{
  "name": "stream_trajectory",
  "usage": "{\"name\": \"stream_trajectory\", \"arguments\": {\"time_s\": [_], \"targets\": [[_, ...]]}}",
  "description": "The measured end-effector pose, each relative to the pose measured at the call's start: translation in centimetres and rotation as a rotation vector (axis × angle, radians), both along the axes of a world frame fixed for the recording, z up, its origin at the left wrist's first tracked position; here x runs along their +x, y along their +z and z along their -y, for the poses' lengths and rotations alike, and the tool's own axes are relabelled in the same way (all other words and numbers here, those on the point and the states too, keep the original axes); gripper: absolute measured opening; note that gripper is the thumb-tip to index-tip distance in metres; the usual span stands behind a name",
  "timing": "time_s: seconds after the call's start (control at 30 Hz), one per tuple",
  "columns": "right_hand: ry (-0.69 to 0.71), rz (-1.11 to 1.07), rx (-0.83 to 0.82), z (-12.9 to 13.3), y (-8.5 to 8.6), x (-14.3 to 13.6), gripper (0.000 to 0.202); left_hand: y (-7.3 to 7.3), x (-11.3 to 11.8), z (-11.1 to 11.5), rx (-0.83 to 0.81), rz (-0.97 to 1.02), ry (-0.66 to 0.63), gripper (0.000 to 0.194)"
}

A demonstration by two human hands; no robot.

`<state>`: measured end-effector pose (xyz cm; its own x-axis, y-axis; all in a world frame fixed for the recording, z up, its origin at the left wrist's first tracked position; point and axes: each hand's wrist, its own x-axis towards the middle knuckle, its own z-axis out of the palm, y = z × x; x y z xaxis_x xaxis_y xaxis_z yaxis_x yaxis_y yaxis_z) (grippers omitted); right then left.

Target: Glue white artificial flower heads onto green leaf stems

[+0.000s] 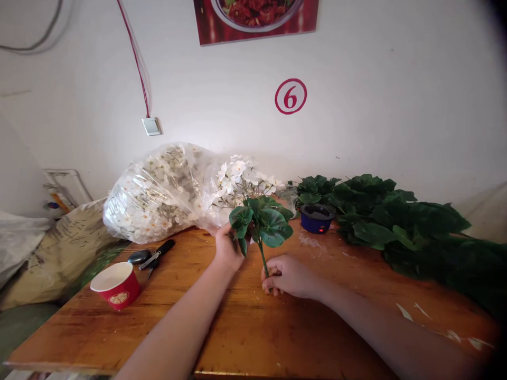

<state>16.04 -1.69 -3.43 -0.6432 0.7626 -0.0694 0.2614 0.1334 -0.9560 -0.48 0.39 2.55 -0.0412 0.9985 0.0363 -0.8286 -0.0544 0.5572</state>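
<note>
A green leaf sprig stands upright over the middle of the wooden table. My right hand pinches the lower end of its green stem. My left hand is raised just left of the sprig, against its left leaves; the leaves cover its fingers, so its hold is hidden. Right behind the sprig, white artificial flowers on thin stems stick out of the mouth of a clear plastic bag filled with more white flowers.
A blue pot with a red light sits right of centre, beside a long pile of green leaves. At the left are a red paper cup and a black-handled tool. White scraps lie at the right.
</note>
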Motion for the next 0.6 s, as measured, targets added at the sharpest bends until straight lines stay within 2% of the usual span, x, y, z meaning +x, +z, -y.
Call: {"name": "stream_trajectory", "arguments": {"time_s": [0.13,0.3,0.43,0.6], "targets": [[-0.043,-0.03,0.03,-0.1,0.4,0.1,0.006,-0.5,-0.3,-0.5,-0.036,0.052,0.073,0.006],[-0.125,-0.183,0.107,0.1,2.1,1.0,0.015,-1.4,-0.7,-1.2,0.024,0.025,-0.002,0.017],[-0.29,-0.392,0.426,1.4,5.1,2.8,0.02,-1.7,-0.8,-1.1,0.037,-0.038,-0.076,0.024],[-0.68,-0.853,0.925,3.0,9.3,5.8,0.032,-1.4,-0.5,-0.6,0.097,-0.072,-0.156,0.022]]}}
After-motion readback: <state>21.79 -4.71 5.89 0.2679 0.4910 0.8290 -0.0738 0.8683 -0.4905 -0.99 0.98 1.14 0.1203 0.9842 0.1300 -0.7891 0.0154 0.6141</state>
